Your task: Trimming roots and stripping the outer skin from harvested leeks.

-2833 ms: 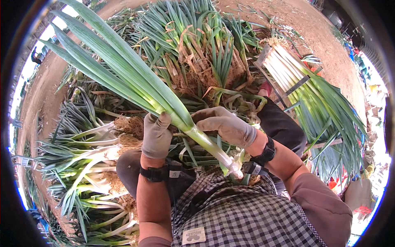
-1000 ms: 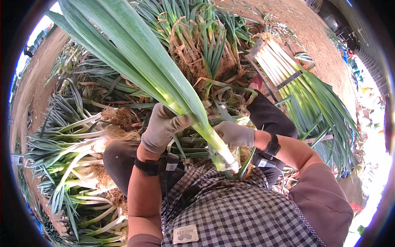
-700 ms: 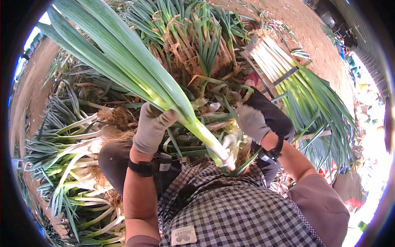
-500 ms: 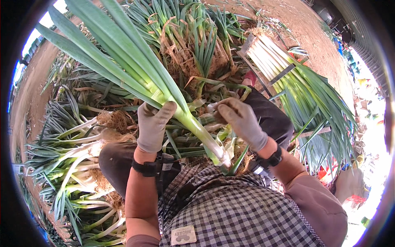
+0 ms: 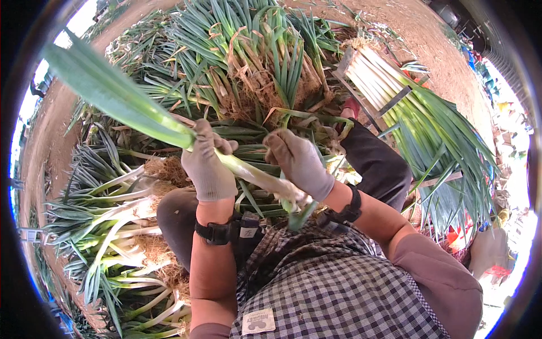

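Observation:
My gloved left hand (image 5: pixel 210 161) is closed round the stem of a large green onion (image 5: pixel 254 174), just below where its leaves begin. Its long green leaves slant up toward the far left, blurred at the tips, and its pale root end lies over my lap. Beside the stem, to its right, is my gloved right hand (image 5: pixel 298 163) with the fingers curled together. Whatever may be in those fingers is hidden. Loose leaf scraps lie under and beyond both hands.
At the far middle stands a heap of unpeeled green onions (image 5: pixel 254 62) with soil on their roots. More rooted onions (image 5: pixel 130 231) lie along my left. To the right, a rack (image 5: pixel 389 101) holds cleaned onions in a row. My bent knee (image 5: pixel 375 164) is beside it.
My left hand has turned, and the onion's leaves have swung lower and leftward. My right hand has moved left, closer to the stem.

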Demonstrator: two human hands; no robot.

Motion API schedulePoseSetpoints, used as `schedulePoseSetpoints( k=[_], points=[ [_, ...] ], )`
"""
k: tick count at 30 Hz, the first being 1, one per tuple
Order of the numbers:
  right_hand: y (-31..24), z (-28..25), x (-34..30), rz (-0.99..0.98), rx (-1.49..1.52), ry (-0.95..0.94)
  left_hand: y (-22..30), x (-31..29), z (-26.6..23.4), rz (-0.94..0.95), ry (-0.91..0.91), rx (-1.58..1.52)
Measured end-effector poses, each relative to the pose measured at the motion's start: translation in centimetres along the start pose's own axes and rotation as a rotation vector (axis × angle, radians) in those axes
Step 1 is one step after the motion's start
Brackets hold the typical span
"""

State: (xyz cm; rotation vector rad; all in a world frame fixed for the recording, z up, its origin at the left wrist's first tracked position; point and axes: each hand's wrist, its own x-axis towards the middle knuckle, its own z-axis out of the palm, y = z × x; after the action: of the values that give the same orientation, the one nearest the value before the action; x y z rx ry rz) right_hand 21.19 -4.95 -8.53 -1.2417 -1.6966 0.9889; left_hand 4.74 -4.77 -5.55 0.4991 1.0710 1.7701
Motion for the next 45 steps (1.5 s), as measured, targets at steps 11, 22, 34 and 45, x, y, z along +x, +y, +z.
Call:
schedulePoseSetpoints(
  k=[11, 22, 34, 45],
  points=[
    [-2.1, 6.6, 5.2, -0.276, -0.424, 0.189, 0.9, 0.2, 0.0, 0.074, 0.237, -0.261],
    [-3.1, -0.7, 4.5, -0.019, 0.157, -0.162, 2.2, -0.8, -1.0, 0.311, -0.055, -0.078],
    [7.7, -5.1, 1.9, 0.051, -0.976, 0.11, 3.8, -0.5, -2.2, 0.42, -0.411, -0.18],
    [-2.2, 6.4, 3.2, -0.181, -0.326, 0.06, 1.8, -1.3, 1.3, 0.215, 0.22, -0.181]
  ],
)
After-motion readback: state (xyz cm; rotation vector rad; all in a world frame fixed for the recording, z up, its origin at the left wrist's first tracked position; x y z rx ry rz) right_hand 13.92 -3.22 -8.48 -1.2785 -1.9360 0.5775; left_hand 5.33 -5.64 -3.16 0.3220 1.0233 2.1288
